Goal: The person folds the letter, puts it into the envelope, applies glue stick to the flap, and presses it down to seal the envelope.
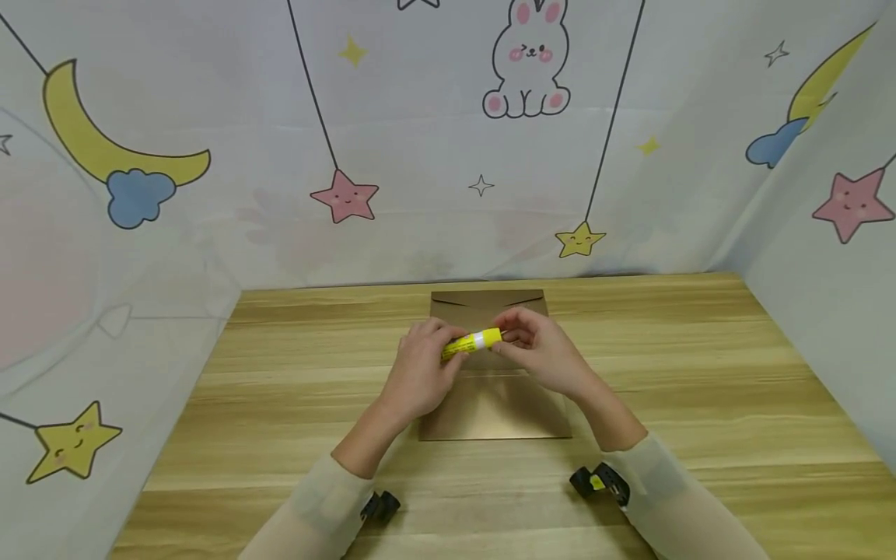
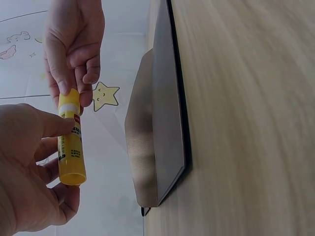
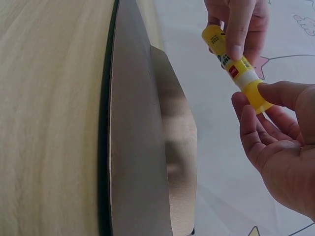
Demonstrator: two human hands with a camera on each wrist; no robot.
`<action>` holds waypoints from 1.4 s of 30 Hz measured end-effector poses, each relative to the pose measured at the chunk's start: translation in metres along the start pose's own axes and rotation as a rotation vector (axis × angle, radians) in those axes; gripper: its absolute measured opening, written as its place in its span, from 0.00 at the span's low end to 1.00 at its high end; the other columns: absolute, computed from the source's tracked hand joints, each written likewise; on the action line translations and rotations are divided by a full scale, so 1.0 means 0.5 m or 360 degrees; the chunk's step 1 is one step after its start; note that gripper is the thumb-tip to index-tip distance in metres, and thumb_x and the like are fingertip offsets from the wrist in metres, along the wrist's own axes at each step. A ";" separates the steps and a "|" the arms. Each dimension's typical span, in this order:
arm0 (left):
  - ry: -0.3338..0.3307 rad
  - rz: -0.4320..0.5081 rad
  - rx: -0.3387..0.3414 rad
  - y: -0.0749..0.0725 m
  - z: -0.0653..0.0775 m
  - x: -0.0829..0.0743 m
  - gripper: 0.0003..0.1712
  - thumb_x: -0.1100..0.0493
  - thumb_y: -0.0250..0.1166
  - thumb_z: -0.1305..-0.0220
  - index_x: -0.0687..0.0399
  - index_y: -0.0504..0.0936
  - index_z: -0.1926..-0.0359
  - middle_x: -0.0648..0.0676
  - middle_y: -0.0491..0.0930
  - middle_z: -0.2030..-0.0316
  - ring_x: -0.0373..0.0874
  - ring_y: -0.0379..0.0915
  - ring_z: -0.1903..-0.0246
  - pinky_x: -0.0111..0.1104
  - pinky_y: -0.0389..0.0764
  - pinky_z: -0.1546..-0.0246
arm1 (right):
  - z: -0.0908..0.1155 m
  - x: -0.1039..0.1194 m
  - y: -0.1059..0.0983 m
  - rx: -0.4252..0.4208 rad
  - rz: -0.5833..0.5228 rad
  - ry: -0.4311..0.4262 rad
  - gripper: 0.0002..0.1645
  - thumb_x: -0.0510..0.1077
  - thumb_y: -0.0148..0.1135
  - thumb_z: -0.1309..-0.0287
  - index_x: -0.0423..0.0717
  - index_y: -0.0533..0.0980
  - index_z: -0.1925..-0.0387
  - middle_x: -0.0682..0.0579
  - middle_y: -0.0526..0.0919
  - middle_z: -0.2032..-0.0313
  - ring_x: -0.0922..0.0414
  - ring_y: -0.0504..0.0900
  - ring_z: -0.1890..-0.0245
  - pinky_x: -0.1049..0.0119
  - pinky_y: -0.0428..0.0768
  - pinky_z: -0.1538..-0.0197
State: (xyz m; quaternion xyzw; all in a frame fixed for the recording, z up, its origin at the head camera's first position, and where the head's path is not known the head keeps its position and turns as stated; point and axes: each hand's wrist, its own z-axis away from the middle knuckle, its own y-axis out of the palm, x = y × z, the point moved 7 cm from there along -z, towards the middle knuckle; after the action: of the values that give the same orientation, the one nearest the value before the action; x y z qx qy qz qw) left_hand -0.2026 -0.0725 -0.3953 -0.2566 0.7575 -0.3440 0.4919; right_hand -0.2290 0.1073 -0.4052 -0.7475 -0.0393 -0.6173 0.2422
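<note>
A yellow glue stick [image 1: 473,342] with a white band is held above the envelope, tilted slightly up to the right in the head view. My left hand [image 1: 424,367] grips its printed body between thumb and fingers. On the far side of the white band, my right hand [image 1: 542,351] pinches the yellow end piece; the thumb [image 3: 283,92] lies on it in the right wrist view. Under both hands a bronze-brown envelope [image 1: 490,416] lies on the table, its flap raised off the surface in the left wrist view.
The wood-grain table [image 1: 294,389] extends on both sides of the envelope. White cloth [image 1: 434,140] printed with stars, moons and a rabbit hangs behind and at the sides. Black wrist devices [image 1: 600,482] sit at both sleeve cuffs.
</note>
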 end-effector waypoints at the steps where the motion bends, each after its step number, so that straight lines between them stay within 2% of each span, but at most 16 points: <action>1: 0.0001 -0.0001 0.0003 0.000 0.000 -0.001 0.15 0.61 0.75 0.32 0.53 0.88 0.46 0.50 0.81 0.52 0.51 0.72 0.51 0.48 0.72 0.49 | 0.000 0.000 0.000 0.0005 0.0001 -0.0001 0.15 0.35 0.69 0.30 0.39 0.79 0.44 0.44 0.84 0.50 0.47 0.86 0.53 0.54 0.87 0.52; 5: 0.0011 -0.0004 0.0000 -0.001 0.000 -0.004 0.15 0.61 0.76 0.32 0.53 0.88 0.46 0.50 0.81 0.53 0.50 0.72 0.52 0.47 0.71 0.49 | 0.000 -0.003 0.001 0.0040 -0.0022 0.0023 0.15 0.37 0.67 0.28 0.38 0.79 0.43 0.44 0.85 0.51 0.39 0.86 0.52 0.44 0.86 0.50; 8: 0.0019 -0.0001 -0.0008 -0.001 0.001 -0.006 0.14 0.61 0.76 0.32 0.53 0.88 0.47 0.50 0.81 0.53 0.50 0.71 0.52 0.46 0.71 0.50 | -0.001 -0.009 0.003 0.0056 -0.0034 0.0061 0.14 0.39 0.65 0.25 0.37 0.79 0.44 0.42 0.86 0.53 0.36 0.86 0.52 0.42 0.85 0.48; 11: 0.0027 0.0003 -0.0017 -0.002 0.002 -0.007 0.14 0.61 0.76 0.33 0.54 0.88 0.47 0.50 0.81 0.53 0.50 0.72 0.53 0.46 0.71 0.50 | 0.000 -0.015 0.005 0.0047 -0.0017 0.0104 0.14 0.42 0.64 0.23 0.37 0.80 0.45 0.39 0.86 0.55 0.38 0.87 0.55 0.43 0.86 0.48; 16: 0.0039 0.0001 -0.0016 -0.003 0.004 -0.008 0.14 0.61 0.75 0.32 0.54 0.88 0.47 0.50 0.81 0.53 0.51 0.72 0.52 0.46 0.72 0.50 | -0.002 -0.023 0.007 0.0021 0.0016 0.0172 0.17 0.47 0.63 0.22 0.36 0.80 0.47 0.35 0.86 0.58 0.46 0.87 0.62 0.51 0.88 0.53; 19: 0.0039 0.0002 -0.0013 -0.004 0.004 -0.007 0.14 0.61 0.75 0.32 0.54 0.88 0.47 0.51 0.81 0.53 0.51 0.72 0.52 0.47 0.72 0.50 | -0.003 -0.022 0.007 0.0035 0.0018 0.0151 0.20 0.47 0.65 0.23 0.36 0.78 0.41 0.36 0.85 0.55 0.49 0.88 0.62 0.56 0.88 0.54; 23: 0.0033 -0.0003 -0.0017 -0.006 0.004 -0.006 0.14 0.60 0.75 0.31 0.54 0.88 0.47 0.50 0.81 0.53 0.51 0.72 0.52 0.47 0.72 0.49 | -0.001 -0.012 0.002 0.0064 0.0031 0.0059 0.27 0.41 0.70 0.29 0.41 0.73 0.33 0.41 0.84 0.50 0.49 0.88 0.59 0.56 0.88 0.54; 28: 0.0026 0.0005 -0.0012 -0.005 0.004 -0.004 0.14 0.61 0.75 0.32 0.54 0.88 0.46 0.50 0.81 0.52 0.51 0.72 0.51 0.47 0.72 0.49 | 0.000 -0.003 0.002 0.0117 0.0015 0.0001 0.21 0.35 0.69 0.30 0.39 0.77 0.38 0.41 0.85 0.49 0.48 0.88 0.56 0.48 0.88 0.51; 34: 0.0039 0.0017 -0.0018 -0.003 0.005 -0.004 0.15 0.62 0.75 0.32 0.54 0.88 0.46 0.51 0.81 0.52 0.51 0.72 0.51 0.47 0.72 0.48 | -0.002 -0.006 0.007 0.0151 0.0026 0.0010 0.15 0.38 0.65 0.25 0.35 0.79 0.42 0.33 0.85 0.55 0.38 0.86 0.59 0.42 0.86 0.51; 40: 0.0060 0.0024 -0.0021 -0.004 0.006 -0.010 0.15 0.62 0.75 0.32 0.55 0.88 0.46 0.51 0.80 0.52 0.51 0.71 0.52 0.45 0.71 0.51 | -0.002 -0.011 0.011 0.0148 0.0082 0.0071 0.15 0.44 0.60 0.20 0.34 0.79 0.46 0.33 0.85 0.59 0.48 0.86 0.64 0.56 0.88 0.56; 42: 0.0058 0.0017 -0.0012 -0.003 0.006 -0.010 0.15 0.62 0.75 0.32 0.55 0.88 0.46 0.51 0.81 0.52 0.51 0.71 0.52 0.45 0.71 0.50 | -0.001 -0.014 0.011 0.0145 0.0068 0.0086 0.18 0.45 0.60 0.20 0.34 0.77 0.42 0.34 0.85 0.57 0.48 0.87 0.64 0.56 0.88 0.56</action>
State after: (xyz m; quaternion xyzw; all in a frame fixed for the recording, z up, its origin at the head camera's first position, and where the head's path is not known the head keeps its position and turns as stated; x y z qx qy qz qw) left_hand -0.1979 -0.0705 -0.3919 -0.2480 0.7691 -0.3431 0.4788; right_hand -0.2294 0.1040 -0.4133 -0.7195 -0.0449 -0.6294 0.2902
